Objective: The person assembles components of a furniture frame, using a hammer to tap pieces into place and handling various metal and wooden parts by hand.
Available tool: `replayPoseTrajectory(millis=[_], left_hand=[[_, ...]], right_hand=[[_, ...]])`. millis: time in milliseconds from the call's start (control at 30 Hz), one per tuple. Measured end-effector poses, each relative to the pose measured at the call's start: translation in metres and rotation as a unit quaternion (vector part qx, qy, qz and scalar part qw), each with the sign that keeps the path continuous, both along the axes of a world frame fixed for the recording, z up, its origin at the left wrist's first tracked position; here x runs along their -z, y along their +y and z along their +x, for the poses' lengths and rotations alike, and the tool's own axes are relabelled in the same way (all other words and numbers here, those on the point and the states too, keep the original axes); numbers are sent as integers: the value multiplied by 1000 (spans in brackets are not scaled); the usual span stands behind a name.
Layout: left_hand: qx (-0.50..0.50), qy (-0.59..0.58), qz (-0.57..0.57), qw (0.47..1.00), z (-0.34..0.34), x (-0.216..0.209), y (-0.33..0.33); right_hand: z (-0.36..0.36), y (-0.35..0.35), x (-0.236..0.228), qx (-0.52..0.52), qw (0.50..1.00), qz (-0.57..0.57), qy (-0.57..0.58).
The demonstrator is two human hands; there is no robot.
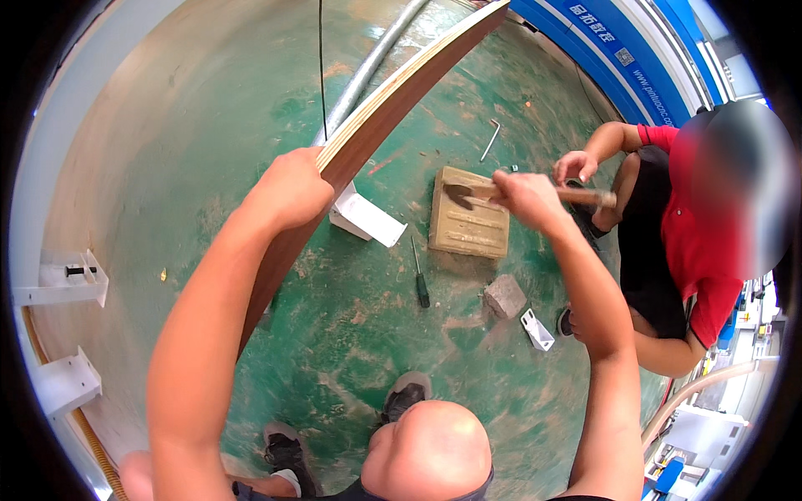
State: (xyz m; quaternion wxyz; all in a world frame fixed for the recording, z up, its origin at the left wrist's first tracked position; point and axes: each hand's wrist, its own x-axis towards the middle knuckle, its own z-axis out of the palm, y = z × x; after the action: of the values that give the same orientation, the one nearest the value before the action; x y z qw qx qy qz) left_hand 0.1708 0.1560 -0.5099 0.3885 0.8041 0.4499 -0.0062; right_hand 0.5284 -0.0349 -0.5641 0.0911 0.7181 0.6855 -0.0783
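My left hand is closed around the edge of a long wooden board, which stands on its edge and has a brown face and pale layered sides. In my right hand is a wooden-handled tool, partly smeared by motion. Its dark metal end lies over a tan ridged block on the floor; I cannot tell whether they touch. Close to the board sits a white metal bracket. A screwdriver with a dark green handle lies between the board and the block.
Someone in a red shirt crouches at the right, a hand near my tool. A hex key, a grey stone and a small white bracket lie on the green floor. Behind the board runs a metal pipe. White brackets line the left.
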Motion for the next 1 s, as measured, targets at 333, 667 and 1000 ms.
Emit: replayPoseTrajectory(millis=[333, 667, 1000], left_hand=[[8, 0, 4, 1000, -4, 10, 8], [0, -42, -40, 998, -4, -12, -10], [3, -18, -14, 1000, -4, 7, -1]], right_hand=[[-148, 11, -16, 22, 959, -12, 282], [-183, 4, 34, 35, 976, 33, 212], [-194, 2, 20, 60, 978, 27, 199]])
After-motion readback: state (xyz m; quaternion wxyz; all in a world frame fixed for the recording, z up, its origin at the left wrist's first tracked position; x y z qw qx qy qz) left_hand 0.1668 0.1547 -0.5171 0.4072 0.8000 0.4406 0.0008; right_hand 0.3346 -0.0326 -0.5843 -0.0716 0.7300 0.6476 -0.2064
